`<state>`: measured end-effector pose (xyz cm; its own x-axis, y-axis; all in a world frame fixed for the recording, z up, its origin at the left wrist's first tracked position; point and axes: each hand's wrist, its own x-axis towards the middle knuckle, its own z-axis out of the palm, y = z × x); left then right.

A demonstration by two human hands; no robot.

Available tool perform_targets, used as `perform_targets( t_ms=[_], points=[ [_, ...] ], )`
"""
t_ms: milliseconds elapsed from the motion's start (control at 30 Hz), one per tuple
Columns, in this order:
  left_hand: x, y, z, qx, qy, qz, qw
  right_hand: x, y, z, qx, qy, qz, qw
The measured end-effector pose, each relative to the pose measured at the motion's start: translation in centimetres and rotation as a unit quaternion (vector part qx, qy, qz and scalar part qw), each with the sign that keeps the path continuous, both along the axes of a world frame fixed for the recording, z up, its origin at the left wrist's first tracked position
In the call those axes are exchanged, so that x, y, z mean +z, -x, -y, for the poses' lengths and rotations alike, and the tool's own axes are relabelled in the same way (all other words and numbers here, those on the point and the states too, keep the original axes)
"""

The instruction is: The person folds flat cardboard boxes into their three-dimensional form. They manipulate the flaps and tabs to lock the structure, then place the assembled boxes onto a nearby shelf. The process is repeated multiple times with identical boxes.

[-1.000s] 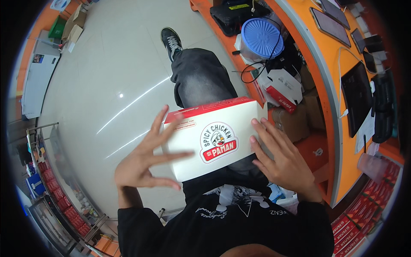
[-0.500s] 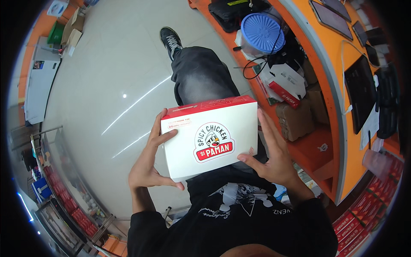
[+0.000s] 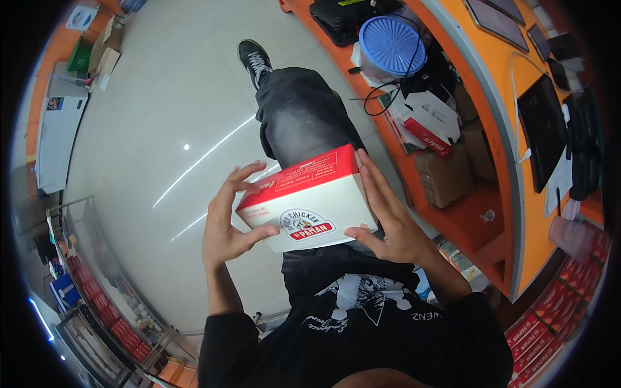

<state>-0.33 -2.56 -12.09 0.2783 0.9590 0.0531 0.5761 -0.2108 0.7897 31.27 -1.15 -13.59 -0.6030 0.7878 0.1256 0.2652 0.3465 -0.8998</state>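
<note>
A white cardboard food box [image 3: 336, 205] with a red side and a round chicken logo is held above my lap, tilted so its red side shows along the far edge. My right hand [image 3: 394, 223] grips its right end, fingers along the side and thumb on the white front. My left hand [image 3: 233, 216] is at the left end, thumb against the white face and fingers curved over the red edge. Part of the box's underside is hidden.
To the right is an orange counter [image 3: 475, 71] with phones and a black tablet [image 3: 542, 132]. Its lower shelf holds a blue-lidded tub [image 3: 391, 45], a flattened white-and-red box [image 3: 430, 119] and brown packages [image 3: 443, 174]. Red boxes [image 3: 533, 343] are stacked at lower right. A glass case [image 3: 107, 258] stands left.
The box has tipped and turned, so more of its red side shows and the white front looks narrower. My left hand has shifted its grip, its thumb moving up onto the front.
</note>
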Motion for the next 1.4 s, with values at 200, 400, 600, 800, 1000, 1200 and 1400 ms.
perform_targets(
  t_ms=[200, 400, 600, 800, 1000, 1200, 1400],
  points=[
    [1.1, -4.5, -1.6, -0.100, 0.098, 0.008, 0.990, 2.0, -1.4, -2.1, 0.059, 0.006, 0.005, 0.998],
    [0.9, -6.5, -1.6, -0.102, -0.007, 0.106, 0.989, 2.7, -0.8, -1.8, 0.105, -0.014, 0.047, 0.993],
    [-1.1, -8.4, -1.6, -0.017, 0.013, 0.255, 0.967, 4.1, -0.4, -1.5, 0.096, -0.051, 0.102, 0.989],
    [-1.4, -8.6, -0.7, -0.014, -0.059, 0.200, 0.978, 5.1, 0.5, 0.0, 0.039, -0.065, 0.119, 0.990],
    [-1.0, -8.7, -0.7, -0.016, -0.063, 0.177, 0.982, 6.8, 0.8, 1.5, -0.011, -0.137, 0.164, 0.977],
    [-1.1, -8.7, -0.6, -0.027, -0.073, 0.166, 0.983, 7.5, 0.7, 2.5, -0.029, -0.127, 0.183, 0.975],
    [-1.7, -8.6, -0.5, -0.008, -0.062, 0.188, 0.980, 3.7, 0.7, 2.4, -0.022, -0.116, 0.131, 0.984]
  ],
)
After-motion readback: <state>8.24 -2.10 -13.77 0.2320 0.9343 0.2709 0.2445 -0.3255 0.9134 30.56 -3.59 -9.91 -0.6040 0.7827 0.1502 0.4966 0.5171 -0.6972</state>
